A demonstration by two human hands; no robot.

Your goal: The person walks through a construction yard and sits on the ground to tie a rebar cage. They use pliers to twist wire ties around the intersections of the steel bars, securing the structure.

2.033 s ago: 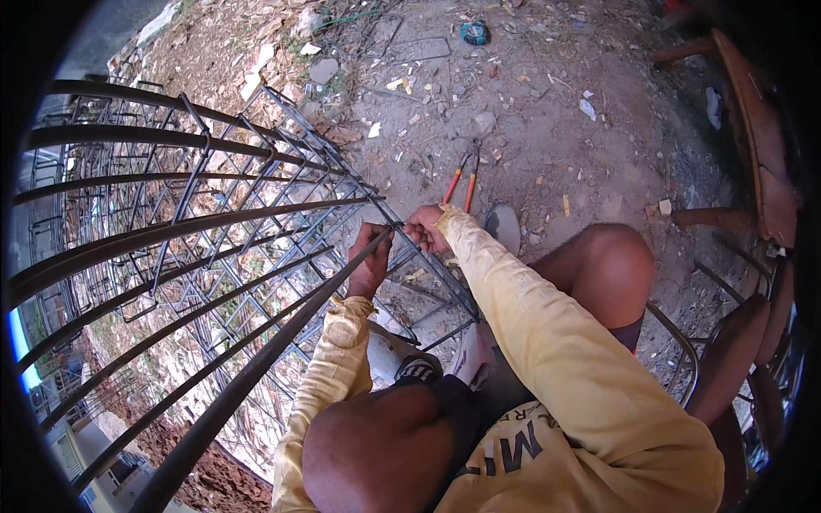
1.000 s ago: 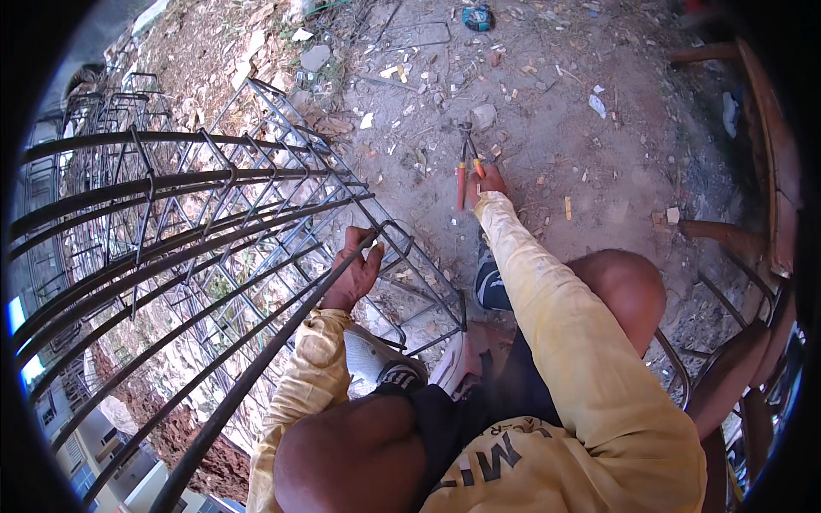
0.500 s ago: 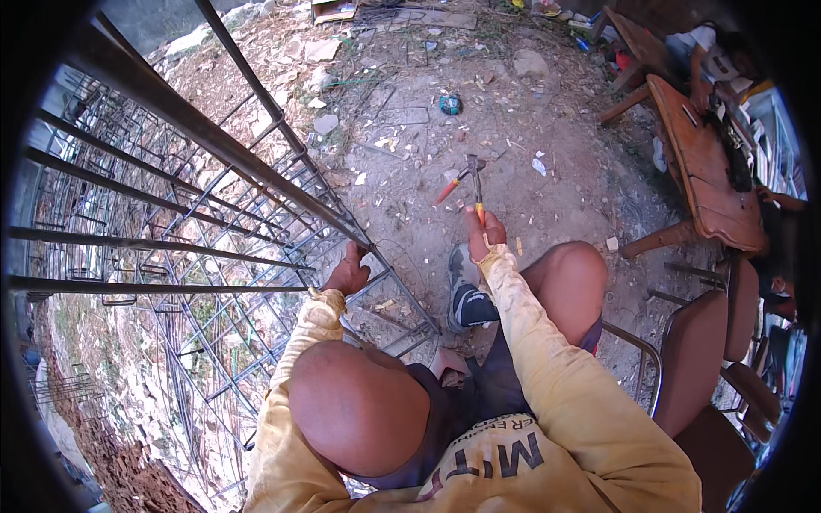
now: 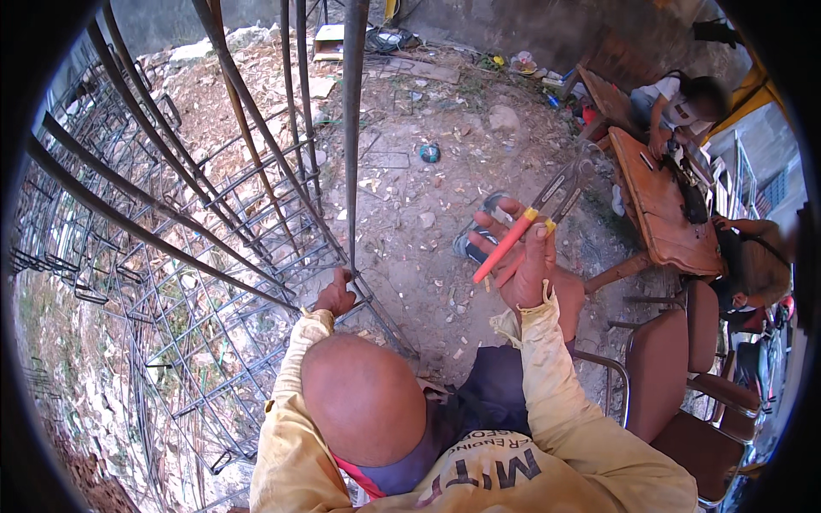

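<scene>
My right hand (image 4: 543, 274) is raised in front of my right knee and holds a pair of pincers. The pincers (image 4: 513, 244) have red grips with yellow collars and dark metal arms; their jaws point up and to the right. My thumb presses on the grips, and some fingers are spread. My left hand (image 4: 335, 293) is low at the near corner of a steel rebar cage (image 4: 256, 256). Its fingers are curled beside the foot of an upright steel bar (image 4: 351, 128); what they pinch there is hidden.
Several long bars rise and lean from the cage at left. A wooden table (image 4: 663, 205) and brown chairs (image 4: 658, 368) stand at right, with one person (image 4: 676, 107) behind the table and another (image 4: 757, 256) beside it. A teal and black object (image 4: 429, 152) lies on the littered ground.
My right hand has lifted the pincers from near the ground, up and rightward, and the grips now show between its fingers. My left hand stays at the cage corner. The view has shifted.
</scene>
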